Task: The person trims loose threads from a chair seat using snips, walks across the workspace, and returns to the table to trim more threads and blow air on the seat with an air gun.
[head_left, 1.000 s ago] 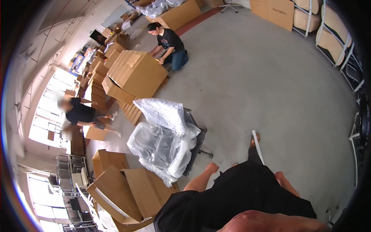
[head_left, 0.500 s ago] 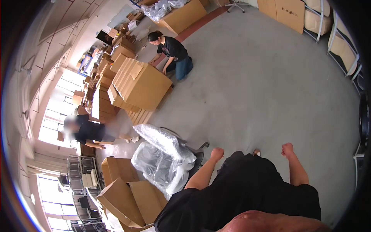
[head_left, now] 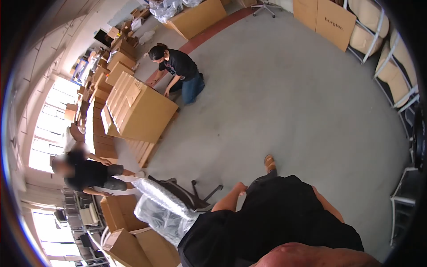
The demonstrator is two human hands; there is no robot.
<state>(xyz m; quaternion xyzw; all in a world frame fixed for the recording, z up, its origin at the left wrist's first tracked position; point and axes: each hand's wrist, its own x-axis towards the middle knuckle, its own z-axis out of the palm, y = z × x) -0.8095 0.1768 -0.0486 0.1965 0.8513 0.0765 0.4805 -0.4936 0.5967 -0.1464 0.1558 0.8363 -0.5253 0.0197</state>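
The left hand (head_left: 241, 188), fingers curled, is near the plastic-wrapped office chair (head_left: 162, 209), its back slanting down-right; right hand out of view.

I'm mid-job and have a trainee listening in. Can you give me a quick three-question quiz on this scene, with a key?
1. Multiple choice: what is the kneeling person beside?
A) a shelf of chairs
B) a large carton on a wooden pallet
C) an open doorway
2. True or false: clear plastic wrap covers part of the black-based chair.
3. Fill in the blank: the brown cardboard near the padded seats is printed with the word "____".

Key: 1 B; 2 true; 3 burgtec
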